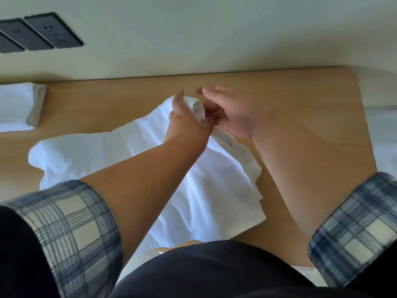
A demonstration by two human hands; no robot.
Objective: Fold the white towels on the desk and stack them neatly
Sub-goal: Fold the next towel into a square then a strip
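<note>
Towel (133,151) corner is gripped by left hand (184,123) fingers near counter (300,100) far edge; right hand (234,112) open beside it; 1 folded towel (17,104) at far-left corner

Rolled-up blue-grey plaid sleeves (71,229), bare forearms, dark top (214,269)

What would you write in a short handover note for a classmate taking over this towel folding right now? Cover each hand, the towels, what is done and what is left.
Left hand: gripping the bunched far corner of the loose towel.
Right hand: open beside that corner, fingers seemingly touching it.
Loose towel: spread rumpled across the middle of the desk, unfolded.
Folded towel: lies at the desk's far left.
Done: one towel folded.
Left: fold the loose towel and stack it on the folded one.
</note>
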